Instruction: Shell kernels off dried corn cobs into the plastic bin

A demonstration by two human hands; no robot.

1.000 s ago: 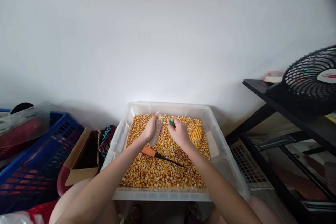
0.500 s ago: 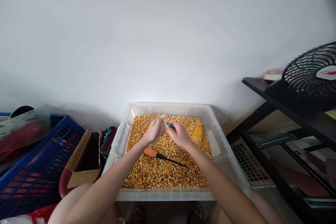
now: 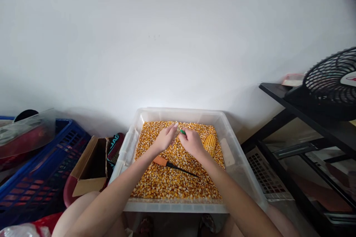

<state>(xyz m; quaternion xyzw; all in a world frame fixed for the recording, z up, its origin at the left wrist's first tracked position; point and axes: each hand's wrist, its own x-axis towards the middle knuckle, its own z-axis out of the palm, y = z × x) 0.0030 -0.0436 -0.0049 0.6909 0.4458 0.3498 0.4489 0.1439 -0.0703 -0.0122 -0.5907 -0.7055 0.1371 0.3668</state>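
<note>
A clear plastic tub (image 3: 238,163) full of loose yellow corn kernels (image 3: 172,179) sits in front of me. My left hand (image 3: 166,139) is closed around a stripped pale cob, which is almost hidden by the fingers. Touching it from the right, my right hand (image 3: 191,142) grips a green-handled tool (image 3: 182,132), only its green tip showing. A yellow corn cob (image 3: 209,143) with kernels on lies just right of my right hand. An orange-handled awl (image 3: 172,164) rests on the kernels below both hands.
An open cardboard box (image 3: 89,164) and a blue plastic crate (image 3: 39,177) stand to the left. A black shelf (image 3: 306,118) with a black fan (image 3: 332,81) is at the right. A white wall is behind the tub.
The pale cob stood upright and clearly visible in my left hand; now it is tilted down and covered by my fingers. Both hands have closed together over the kernels.
</note>
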